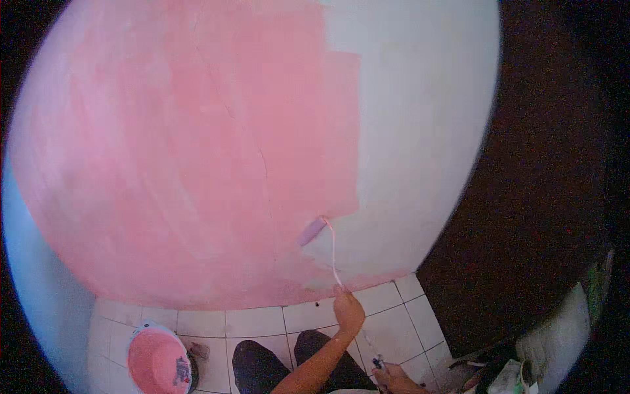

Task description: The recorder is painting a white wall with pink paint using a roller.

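A paint roller (312,231) with a pinkish-mauve sleeve is at the lower part of the wall, by the edge between pink and white paint. Its thin bent rod runs down toward me. My left hand (349,310) is closed around the rod partway along. Lower and to the right, my right hand (392,377) grips the roller's dark handle end, partly cut off by the frame's lower edge. Pink paint covers the left and middle of the wall (216,144); the right strip (420,131) is white. A thin crack runs down through the pink area.
A bucket (152,331) with pink paint inside stands on the white tiled floor (252,323) at lower left, a small dark object (199,351) beside it. My knees are below the wall. Dark space lies to the right, with jumbled items (518,377) at lower right.
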### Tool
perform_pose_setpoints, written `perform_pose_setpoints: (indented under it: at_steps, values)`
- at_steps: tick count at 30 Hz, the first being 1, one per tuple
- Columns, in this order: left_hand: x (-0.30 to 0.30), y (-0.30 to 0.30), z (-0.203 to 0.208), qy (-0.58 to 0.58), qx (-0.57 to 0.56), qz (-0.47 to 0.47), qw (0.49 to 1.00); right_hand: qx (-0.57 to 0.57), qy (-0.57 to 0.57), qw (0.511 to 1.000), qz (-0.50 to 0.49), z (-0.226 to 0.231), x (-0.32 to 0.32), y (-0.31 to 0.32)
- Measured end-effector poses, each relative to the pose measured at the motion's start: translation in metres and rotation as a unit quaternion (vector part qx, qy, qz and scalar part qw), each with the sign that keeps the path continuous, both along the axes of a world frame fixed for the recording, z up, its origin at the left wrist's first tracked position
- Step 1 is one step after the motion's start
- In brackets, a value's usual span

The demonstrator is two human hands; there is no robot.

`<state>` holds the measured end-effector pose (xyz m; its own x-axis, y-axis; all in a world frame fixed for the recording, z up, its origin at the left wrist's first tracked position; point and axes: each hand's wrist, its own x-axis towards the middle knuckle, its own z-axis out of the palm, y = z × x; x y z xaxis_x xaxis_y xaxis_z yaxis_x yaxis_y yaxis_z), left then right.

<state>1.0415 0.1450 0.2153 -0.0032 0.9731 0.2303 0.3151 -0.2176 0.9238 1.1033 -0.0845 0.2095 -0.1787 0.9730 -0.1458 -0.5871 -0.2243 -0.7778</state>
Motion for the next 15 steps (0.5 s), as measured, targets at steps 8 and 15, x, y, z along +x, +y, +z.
perform_pose_setpoints:
  at_steps: [8,15]
  values:
    - [-0.020,0.025,0.014,0.005,0.099,0.080,0.992,-0.184,-0.342,0.921,0.038,-0.001,-0.012,0.032]
    - [0.022,-0.003,-0.024,0.051,0.040,0.032,0.997,-0.187,-0.254,0.948,-0.048,0.026,0.005,-0.003]
